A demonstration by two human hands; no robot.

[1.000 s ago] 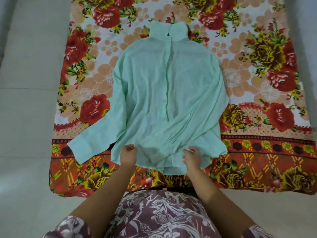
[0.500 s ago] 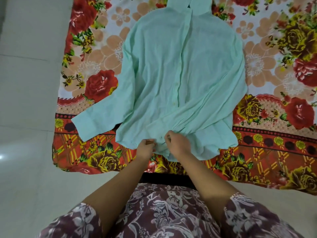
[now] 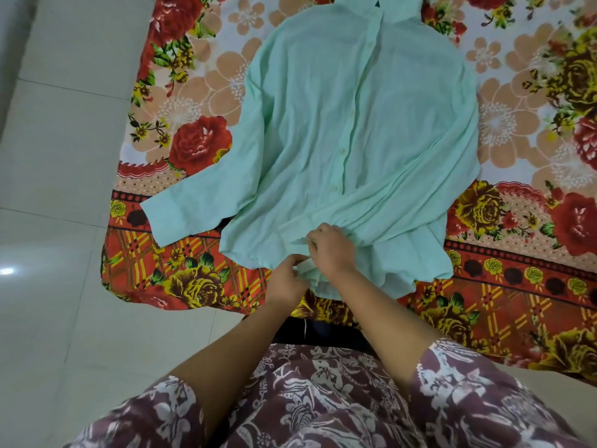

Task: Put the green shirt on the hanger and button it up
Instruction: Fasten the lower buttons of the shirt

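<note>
A pale green shirt (image 3: 323, 124) lies flat, front up, on a floral cloth, collar at the far end, one sleeve spread out to the left. Several small buttons run down its front placket. My left hand (image 3: 287, 279) pinches the fabric at the shirt's bottom hem near the placket. My right hand (image 3: 329, 250) sits just above it, fingers closed on the same bunched hem fabric. The hanger is hidden; I cannot see any part of it.
A red, orange and white floral cloth (image 3: 193, 147) covers the floor under the shirt. White floor tiles (image 3: 58, 156) lie to the left. My patterned maroon clothing (image 3: 307, 399) fills the bottom of the view.
Both hands moved from wide apart on the hem to close together at the middle of the hem. The view has moved closer over the shirt.
</note>
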